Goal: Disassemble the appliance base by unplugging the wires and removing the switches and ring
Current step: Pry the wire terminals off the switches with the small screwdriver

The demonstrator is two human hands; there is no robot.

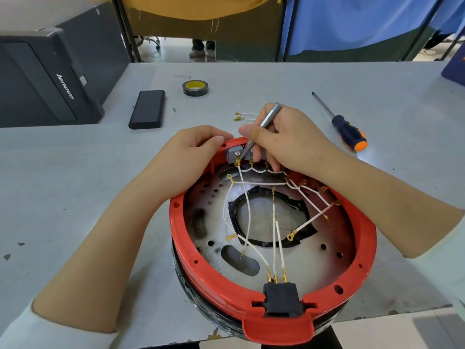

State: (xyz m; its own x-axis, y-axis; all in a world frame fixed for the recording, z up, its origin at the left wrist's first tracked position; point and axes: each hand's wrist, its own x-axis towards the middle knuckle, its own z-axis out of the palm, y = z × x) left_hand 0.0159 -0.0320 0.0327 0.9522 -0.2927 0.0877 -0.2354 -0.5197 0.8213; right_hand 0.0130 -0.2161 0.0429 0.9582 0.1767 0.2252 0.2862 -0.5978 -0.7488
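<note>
The round appliance base lies upside down near the table's front edge, with a red ring [362, 238] around a metal plate [314, 258]. White wires [247, 217] with brass terminals cross the plate and run to a black socket [281, 298] at the front. Grey switches [234, 153] sit in the ring's far side. My left hand [186, 159] grips the ring's far rim beside the switches. My right hand [284, 139] holds a thin metal tool [266, 120] like a pen, its tip at the switch terminals.
On the grey table [75, 172] lie a screwdriver with a black and orange handle [349, 133], a roll of black tape [195, 88], a flat black case [148, 109], a small loose screw [174, 109] and a detached wire piece [245, 116]. A black computer case [50, 79] stands at the far left.
</note>
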